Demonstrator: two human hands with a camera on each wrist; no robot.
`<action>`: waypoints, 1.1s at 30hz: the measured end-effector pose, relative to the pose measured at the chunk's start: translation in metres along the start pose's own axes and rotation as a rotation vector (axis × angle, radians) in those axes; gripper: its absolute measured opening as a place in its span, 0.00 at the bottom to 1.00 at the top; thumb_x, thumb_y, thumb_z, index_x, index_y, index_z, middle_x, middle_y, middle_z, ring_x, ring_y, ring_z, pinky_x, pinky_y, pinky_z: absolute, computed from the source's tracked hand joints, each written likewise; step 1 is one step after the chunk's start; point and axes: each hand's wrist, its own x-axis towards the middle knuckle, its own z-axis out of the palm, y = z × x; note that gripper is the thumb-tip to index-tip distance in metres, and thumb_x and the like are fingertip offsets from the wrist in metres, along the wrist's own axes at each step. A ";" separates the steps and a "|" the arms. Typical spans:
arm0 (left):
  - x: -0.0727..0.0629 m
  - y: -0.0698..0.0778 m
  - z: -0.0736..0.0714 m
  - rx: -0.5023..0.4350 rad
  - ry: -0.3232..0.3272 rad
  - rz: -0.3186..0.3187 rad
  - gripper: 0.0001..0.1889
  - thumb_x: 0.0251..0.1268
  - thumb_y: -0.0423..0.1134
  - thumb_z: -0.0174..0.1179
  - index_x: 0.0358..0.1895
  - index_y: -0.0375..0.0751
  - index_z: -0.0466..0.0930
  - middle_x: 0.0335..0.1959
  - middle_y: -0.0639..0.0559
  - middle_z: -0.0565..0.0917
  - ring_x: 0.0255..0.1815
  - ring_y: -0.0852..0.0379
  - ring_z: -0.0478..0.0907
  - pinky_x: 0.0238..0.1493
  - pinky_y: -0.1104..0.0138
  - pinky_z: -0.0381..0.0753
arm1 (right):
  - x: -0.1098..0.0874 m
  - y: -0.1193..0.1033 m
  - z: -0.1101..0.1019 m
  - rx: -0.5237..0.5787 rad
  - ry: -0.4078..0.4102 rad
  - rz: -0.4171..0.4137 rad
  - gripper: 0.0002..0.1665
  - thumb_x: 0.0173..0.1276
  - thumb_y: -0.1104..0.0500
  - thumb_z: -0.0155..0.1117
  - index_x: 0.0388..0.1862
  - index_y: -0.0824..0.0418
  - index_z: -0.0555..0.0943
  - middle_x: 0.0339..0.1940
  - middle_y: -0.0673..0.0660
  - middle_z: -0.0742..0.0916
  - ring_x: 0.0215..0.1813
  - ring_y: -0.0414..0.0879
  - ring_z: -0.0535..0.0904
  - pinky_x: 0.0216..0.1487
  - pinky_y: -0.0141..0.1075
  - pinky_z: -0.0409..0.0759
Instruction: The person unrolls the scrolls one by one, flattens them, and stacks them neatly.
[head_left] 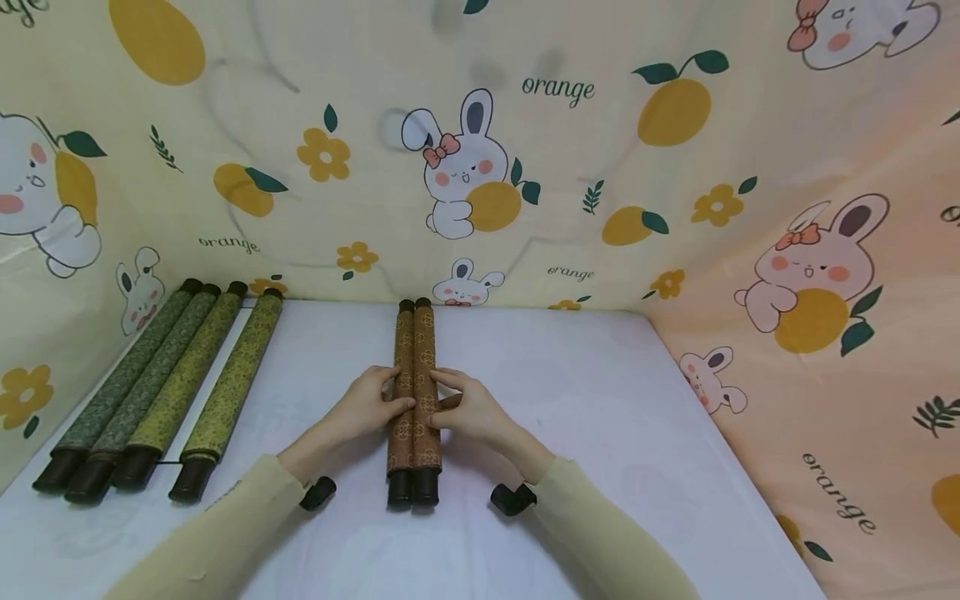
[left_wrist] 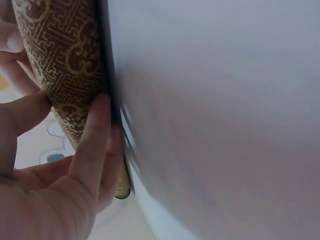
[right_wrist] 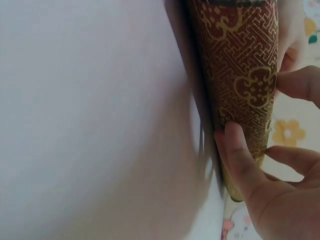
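Note:
Two rolled scrolls in brown patterned cloth with dark end knobs lie side by side in the middle of the head view, pointing away from me. My left hand [head_left: 367, 408] pinches the left brown scroll [head_left: 403, 354] from its outer side, thumb on top and fingers low along its side. From the other side, my right hand [head_left: 480, 412] pinches the right brown scroll [head_left: 424, 350] with thumb and fingers. Gold knot and flower patterns show on the left brown scroll [left_wrist: 65, 55] in the left wrist view, and on the right brown scroll [right_wrist: 240, 65] in the right wrist view.
Two grey-green scrolls [head_left: 127, 375] and two yellow-green scrolls [head_left: 236, 375] lie slanted at the left of the white table [head_left: 600, 400]. A patterned cloth [head_left: 570, 167] with rabbits and oranges stands as walls behind and at both sides. Black wrist-worn devices [head_left: 513, 498] hang below the sleeves.

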 end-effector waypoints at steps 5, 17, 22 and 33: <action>0.005 0.015 0.016 -0.002 -0.001 0.000 0.38 0.70 0.40 0.68 0.74 0.19 0.64 0.70 0.23 0.69 0.69 0.29 0.71 0.69 0.43 0.71 | -0.010 0.010 -0.015 0.010 0.016 0.012 0.49 0.59 0.69 0.71 0.80 0.62 0.67 0.82 0.59 0.68 0.59 0.58 0.84 0.50 0.41 0.86; 0.007 0.030 0.038 -0.081 -0.019 -0.004 0.42 0.63 0.41 0.73 0.75 0.22 0.64 0.72 0.27 0.68 0.72 0.30 0.68 0.72 0.43 0.67 | -0.027 0.031 -0.030 -0.006 0.038 0.022 0.49 0.60 0.67 0.72 0.80 0.66 0.66 0.82 0.62 0.65 0.62 0.61 0.82 0.50 0.42 0.85; 0.007 0.028 0.040 -0.082 -0.004 -0.012 0.42 0.62 0.40 0.74 0.75 0.25 0.65 0.73 0.29 0.68 0.73 0.31 0.68 0.73 0.44 0.67 | -0.028 0.027 -0.026 -0.054 0.047 0.011 0.52 0.59 0.63 0.81 0.79 0.70 0.65 0.81 0.66 0.67 0.61 0.61 0.83 0.55 0.42 0.85; 0.004 0.034 0.034 -0.067 -0.036 -0.023 0.42 0.64 0.38 0.72 0.76 0.24 0.62 0.75 0.27 0.65 0.72 0.31 0.68 0.72 0.43 0.69 | -0.027 0.027 -0.029 -0.130 0.048 0.035 0.54 0.56 0.60 0.84 0.79 0.67 0.67 0.68 0.68 0.79 0.55 0.56 0.86 0.49 0.40 0.86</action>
